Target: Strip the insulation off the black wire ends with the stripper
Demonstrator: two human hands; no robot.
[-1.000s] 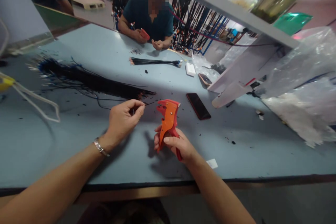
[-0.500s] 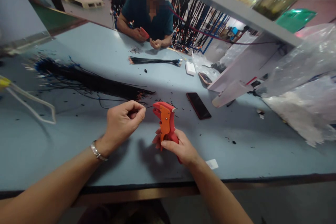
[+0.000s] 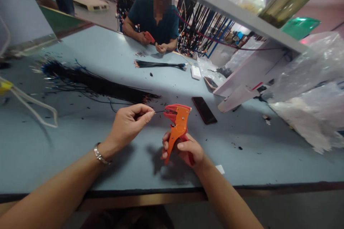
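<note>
My left hand point(image 3: 131, 123) pinches a thin black wire point(image 3: 159, 112), whose free end reaches the jaws of the red and orange wire stripper point(image 3: 180, 121). Fingers of my right hand point(image 3: 188, 149) are wrapped round the stripper's handles, which stand apart. Whether the wire's tip sits inside the jaws is hard to make out. Just beyond my left hand lies a thick bundle of black wires point(image 3: 96, 83), with blue and metal-tipped ends at the left and copper-coloured ends at the right.
A dark phone point(image 3: 204, 110) lies right of the stripper. Farther back are a smaller wire bundle point(image 3: 160, 64), a white box point(image 3: 195, 72) and a seated person point(image 3: 153, 18) holding a red tool. A slanted shelf post point(image 3: 239, 96) and plastic bags point(image 3: 309, 89) stand at right.
The wire stripper has turned and shifted slightly right, and its handles have spread apart. My left hand has moved a little right with the wire, more of which now shows.
</note>
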